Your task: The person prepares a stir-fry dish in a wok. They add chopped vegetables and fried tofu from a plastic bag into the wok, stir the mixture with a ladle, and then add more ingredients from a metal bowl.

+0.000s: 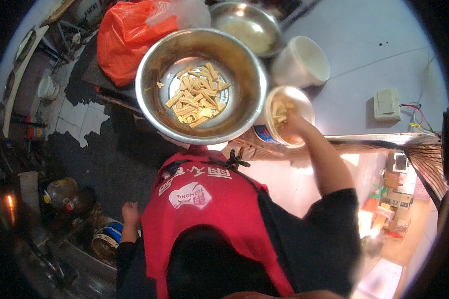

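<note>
A large stainless steel basin [144, 89] stands before me with a pile of pale yellow, ridged sticks [196, 95], which look like dried tofu skin, on its bottom. To its right is a clear-rimmed plastic tub [307, 108] with a blue label. My right hand [291, 120] reaches down inside that tub, among similar yellow pieces [280, 108]; its fingers are largely hidden, so a grip cannot be made out. Down by my side, left of the red apron [217, 194], hangs my left hand [130, 210], away from the basin, its fingers apparently curled, with no object visible in it.
An orange-red plastic bag [121, 48] lies left of the basin. Behind stand another steel bowl [273, 33] with pale contents and a white plastic bucket [284, 67]. A wall switch [386, 104] is at right. Bottles [61, 190] and a paint-type pail [104, 243] stand low at left.
</note>
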Demonstrator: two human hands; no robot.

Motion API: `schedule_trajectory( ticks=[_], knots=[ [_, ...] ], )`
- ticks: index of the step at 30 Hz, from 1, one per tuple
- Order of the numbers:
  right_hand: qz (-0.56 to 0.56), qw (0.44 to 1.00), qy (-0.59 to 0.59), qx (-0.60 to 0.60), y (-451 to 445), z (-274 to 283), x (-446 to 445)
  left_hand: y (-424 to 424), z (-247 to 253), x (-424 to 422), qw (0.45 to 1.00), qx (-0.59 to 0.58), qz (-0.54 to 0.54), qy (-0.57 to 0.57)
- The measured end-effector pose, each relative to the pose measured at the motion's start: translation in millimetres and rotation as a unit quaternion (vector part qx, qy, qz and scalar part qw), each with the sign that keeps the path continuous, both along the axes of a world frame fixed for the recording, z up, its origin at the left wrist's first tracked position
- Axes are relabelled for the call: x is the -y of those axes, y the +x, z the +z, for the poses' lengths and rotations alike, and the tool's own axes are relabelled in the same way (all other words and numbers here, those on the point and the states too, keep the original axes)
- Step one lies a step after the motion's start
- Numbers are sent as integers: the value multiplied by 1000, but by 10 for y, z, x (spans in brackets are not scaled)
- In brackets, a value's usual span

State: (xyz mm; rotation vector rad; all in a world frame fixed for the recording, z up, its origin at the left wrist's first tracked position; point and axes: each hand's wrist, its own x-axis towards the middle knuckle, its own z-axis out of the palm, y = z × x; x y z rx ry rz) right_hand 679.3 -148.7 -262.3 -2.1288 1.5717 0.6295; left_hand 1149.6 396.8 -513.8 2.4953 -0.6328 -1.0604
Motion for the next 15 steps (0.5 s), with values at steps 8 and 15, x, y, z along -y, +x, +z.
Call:
schedule_trajectory(
  ticks=[8,15],
  knots=[
    [-152,973,29,169,-87,-18,30,115,-193,88,987,120,-106,-18],
    [-366,792,197,447,-329,207,80,626,-1306,-688,982,-79,-10,-174]
  ],
)
